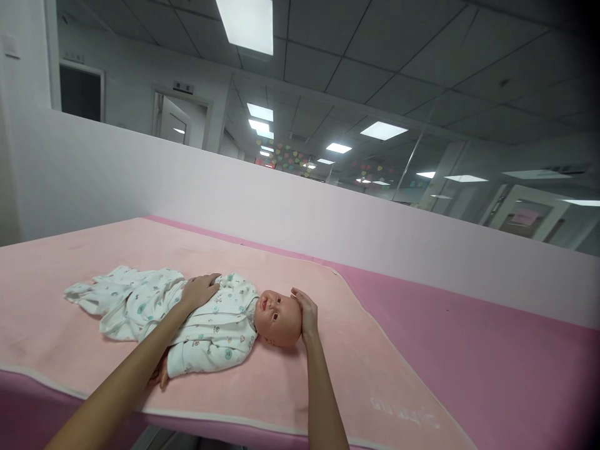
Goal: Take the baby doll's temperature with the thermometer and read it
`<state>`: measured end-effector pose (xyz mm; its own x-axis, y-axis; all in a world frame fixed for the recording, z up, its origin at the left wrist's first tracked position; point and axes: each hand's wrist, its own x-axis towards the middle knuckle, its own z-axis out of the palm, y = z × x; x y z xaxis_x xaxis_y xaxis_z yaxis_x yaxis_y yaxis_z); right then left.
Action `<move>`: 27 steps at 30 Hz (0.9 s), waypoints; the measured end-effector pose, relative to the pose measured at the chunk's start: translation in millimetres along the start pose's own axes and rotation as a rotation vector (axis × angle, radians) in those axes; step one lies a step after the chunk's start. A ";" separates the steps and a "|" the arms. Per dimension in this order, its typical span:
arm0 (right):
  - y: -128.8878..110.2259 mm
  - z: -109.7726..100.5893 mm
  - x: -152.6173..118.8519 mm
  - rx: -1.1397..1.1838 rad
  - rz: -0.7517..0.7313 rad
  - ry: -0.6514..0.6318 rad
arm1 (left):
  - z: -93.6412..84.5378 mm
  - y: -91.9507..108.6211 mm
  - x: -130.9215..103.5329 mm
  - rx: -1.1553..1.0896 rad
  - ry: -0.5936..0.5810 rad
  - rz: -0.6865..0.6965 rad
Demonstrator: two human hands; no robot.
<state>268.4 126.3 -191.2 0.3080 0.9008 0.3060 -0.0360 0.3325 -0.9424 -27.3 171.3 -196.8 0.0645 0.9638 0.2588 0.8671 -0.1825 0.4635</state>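
Observation:
A baby doll (pixel 276 319) in a white printed sleepsuit (pixel 140 303) lies on its back on a light pink blanket (pixel 375 375), head toward the right. My left hand (pixel 199 290) rests flat on the doll's chest, fingers spread. My right hand (pixel 305 312) cups the top and back of the doll's head. The doll's near hand shows below the sleeve by my left forearm.
The blanket covers a darker pink padded table (pixel 506 369) whose front edge runs along the bottom. A white partition wall (pixel 328 219) stands right behind the table. Glass office walls, doors and ceiling lights lie beyond it.

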 end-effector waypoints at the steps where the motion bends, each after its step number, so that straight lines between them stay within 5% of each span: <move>1: 1.7 -0.5 1.1 0.001 -0.002 0.018 | 0.1 0.1 0.1 -0.004 -0.002 -0.008; 10: -6.0 6.4 -6.1 -0.081 -0.069 -0.020 | -4.7 2.7 -7.3 -0.139 0.030 -0.021; 14: -3.8 6.5 -8.5 -0.143 -0.216 0.222 | -10.1 6.3 -21.2 -0.550 0.106 0.149; 17: -0.3 1.9 -10.2 -0.218 -0.364 0.480 | -15.5 10.2 -31.7 -0.710 -0.063 0.270; 20: 0.7 1.1 -15.5 -0.312 -0.538 0.577 | -19.7 14.9 -37.9 -0.661 -0.248 0.396; 23: -1.1 12.8 -28.3 -0.400 -0.734 0.451 | -19.6 18.2 -38.8 -0.627 -0.236 0.402; 27: -4.8 52.5 -53.1 -0.717 -1.211 -0.020 | -13.9 14.8 -33.5 -0.730 -0.029 0.278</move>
<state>202.3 91.5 -195.9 -0.2148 0.1688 0.9620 0.7257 0.6867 0.0415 -23.5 133.6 -186.8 0.2532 0.8670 0.4292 0.2734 -0.4897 0.8279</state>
